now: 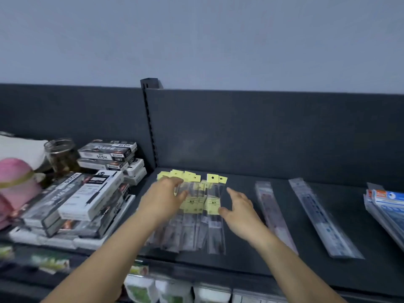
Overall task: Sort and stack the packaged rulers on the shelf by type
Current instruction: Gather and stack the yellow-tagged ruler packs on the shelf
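Observation:
Several clear-packaged rulers with yellow header tags [196, 215] lie fanned side by side on the dark shelf [262, 254]. My left hand [168, 193] rests flat on the left part of this bunch, fingers spread over the packets. My right hand [238, 206] hovers at the bunch's right edge, fingers apart, thumb touching the rightmost packet [215, 228]. To the right lie a pinkish packaged ruler [273, 213], a bluish clear packaged ruler [321, 217] and a stack of blue-and-white ruler packs [387, 206] at the far right.
Stacked black-and-white pen boxes [87, 193] crowd the shelf's left section, behind them a glass jar [61, 154] and pink items [15, 180]. A slotted upright [150, 127] divides the dark back panel. Packaged goods [175, 289] hang below the shelf edge.

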